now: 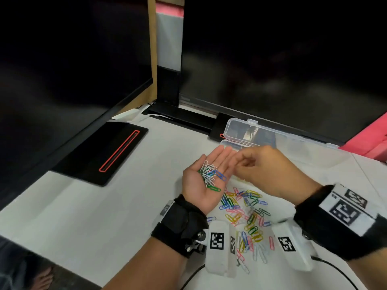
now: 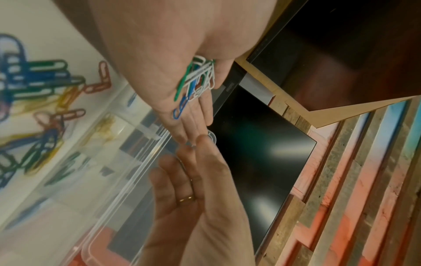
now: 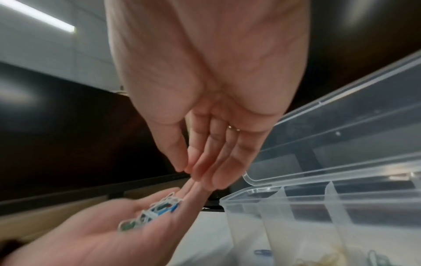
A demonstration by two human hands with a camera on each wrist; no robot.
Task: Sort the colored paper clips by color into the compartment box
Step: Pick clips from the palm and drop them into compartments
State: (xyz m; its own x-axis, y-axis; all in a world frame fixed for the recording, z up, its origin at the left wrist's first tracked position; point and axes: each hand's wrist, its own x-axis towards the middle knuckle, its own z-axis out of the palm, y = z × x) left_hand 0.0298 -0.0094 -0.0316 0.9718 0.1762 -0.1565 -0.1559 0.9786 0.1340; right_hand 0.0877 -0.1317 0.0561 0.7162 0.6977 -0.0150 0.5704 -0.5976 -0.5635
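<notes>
White, blue and green paper clips point(image 1: 211, 176) sit loose on our flat, palm-up left hand point(image 1: 206, 181) beside the clear compartment box point(image 3: 318, 203), so we're mid-sort, and our right hand point(image 1: 270, 170), fingers point(image 3: 205, 162) lightly bunched and empty, probably pinches one colour next.

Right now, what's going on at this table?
A person is sorting paper clips. The left hand lies palm up, carrying a small bunch of clips, mostly white with some blue and green. The right hand hovers by its fingertips, holding nothing visible. A mixed pile waits on the table; the clear box stands open behind.
</notes>
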